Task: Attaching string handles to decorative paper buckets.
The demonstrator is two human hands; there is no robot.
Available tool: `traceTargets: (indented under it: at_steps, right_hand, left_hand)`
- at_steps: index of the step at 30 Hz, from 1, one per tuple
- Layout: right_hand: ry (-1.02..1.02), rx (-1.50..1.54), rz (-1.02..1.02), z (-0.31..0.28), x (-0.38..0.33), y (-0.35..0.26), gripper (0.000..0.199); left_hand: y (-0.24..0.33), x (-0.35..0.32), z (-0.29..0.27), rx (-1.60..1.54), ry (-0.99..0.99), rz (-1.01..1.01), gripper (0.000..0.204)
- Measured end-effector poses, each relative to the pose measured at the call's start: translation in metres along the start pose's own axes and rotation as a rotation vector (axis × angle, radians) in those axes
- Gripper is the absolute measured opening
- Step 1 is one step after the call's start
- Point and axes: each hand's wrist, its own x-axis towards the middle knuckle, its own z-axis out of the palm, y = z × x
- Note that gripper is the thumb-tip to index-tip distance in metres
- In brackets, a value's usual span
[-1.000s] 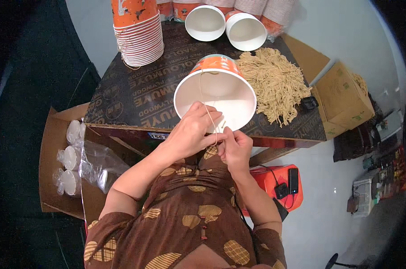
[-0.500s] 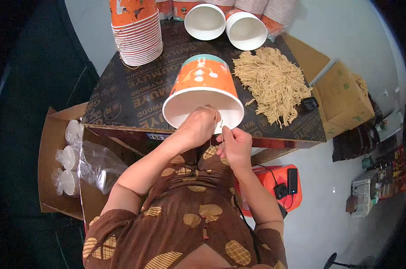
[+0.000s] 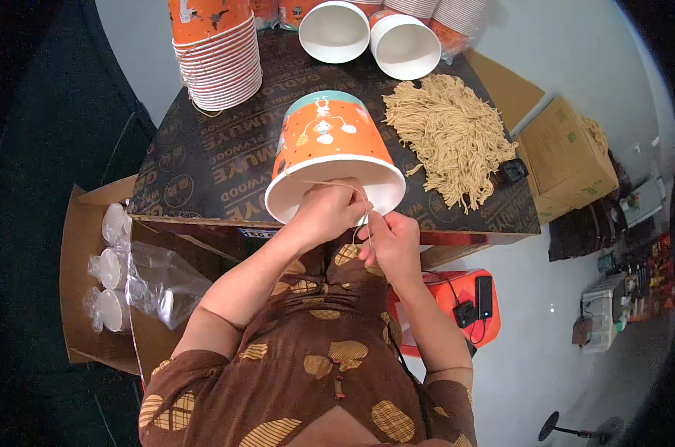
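At the near edge of a dark printed plywood worktop (image 3: 203, 160), a person in a brown leaf-patterned dress works a thin tan string (image 3: 363, 216) at the rim of a large orange paper bucket (image 3: 330, 145), which lies tipped on its side at the centre of the frame. The left hand (image 3: 324, 212) is curled closed over the bucket's lower rim, fingers partly inside the white mouth, pinning the bucket and the string together; the right hand (image 3: 389, 238), just below and to the right, pinches the free end of the string between closed fingertips. The step in hand appears to be fitting a string handle to the bucket, and the next move would seem to call for a steady pull on the cord while the rim is held firm. The bucket's long axis runs from the upper middle of the frame down toward the person, its open mouth facing the wearer and its narrower base pointing away up the worktop. A heap of cut tan strings (image 3: 449, 138) lies to the right, a stack of nested buckets (image 3: 218, 59) stands at upper left, and two open white-lined buckets (image 3: 371, 37) sit at the top.
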Motion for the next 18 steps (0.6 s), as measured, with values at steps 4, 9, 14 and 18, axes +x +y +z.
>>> traceTargets:
  at_steps: [4,9,14,18]
  right_hand:
    - [-0.033,0.030,0.003,-0.002,0.002,0.000,0.032]
    - [-0.035,0.128,0.023,0.000,0.009,-0.009,0.034]
    - [-0.054,0.101,0.069,0.000,0.024,-0.016,0.031]
    - [-0.043,0.082,0.009,-0.001,0.034,-0.014,0.031]
  left_hand:
    - [-0.006,0.004,0.001,-0.015,0.028,0.057,0.015]
    - [-0.003,0.007,-0.003,-0.086,0.032,0.078,0.008]
    - [0.019,0.009,-0.008,-0.149,0.131,-0.045,0.005]
    - [0.004,0.017,-0.004,-0.080,0.112,0.020,0.007]
